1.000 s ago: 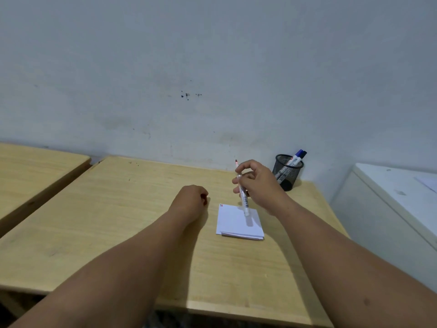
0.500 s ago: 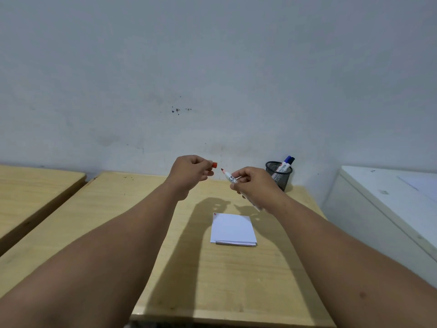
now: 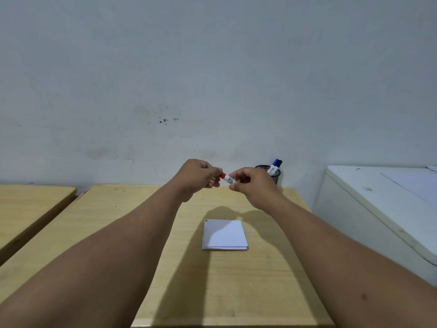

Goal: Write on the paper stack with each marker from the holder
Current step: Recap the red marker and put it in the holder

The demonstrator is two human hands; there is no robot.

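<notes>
Nearest in, below and just short of both hands, the paper stack (image 3: 224, 235) lies flat on the wooden desk (image 3: 142, 233), a small red mark at its top-left corner. It sits closer to the right forearm than the left, in the shadow the hands throw.

Up above it, both hands are raised off the desk and meeting. The left hand (image 3: 198, 178) is curled nearly closed, thumb and fingertips pinching the red cap (image 3: 222, 175). The right hand (image 3: 253, 185) is likewise curled tight, fingers wrapped round the white barrel of the red marker (image 3: 229, 179), most of which is hidden in the fist. Cap and barrel are touching, in line; whether the cap is fully seated I can't tell.

By my reading, this is the capping step for the red marker, the red mark on the paper suggesting that its turn at writing is done. Roughly a first marker through, with more to go.

Past the right hand, just beyond its knuckles, stands the black mesh holder (image 3: 274, 174) near the wall, blue marker (image 3: 275, 165) poking out of its top, with what looks like a darker cap beside it.

What the next move calls for: a firm press to click the cap home, then a short reach forward with the right hand to drop the red marker in the holder and draw out the blue one. The light holder could tip if bumped.
</notes>
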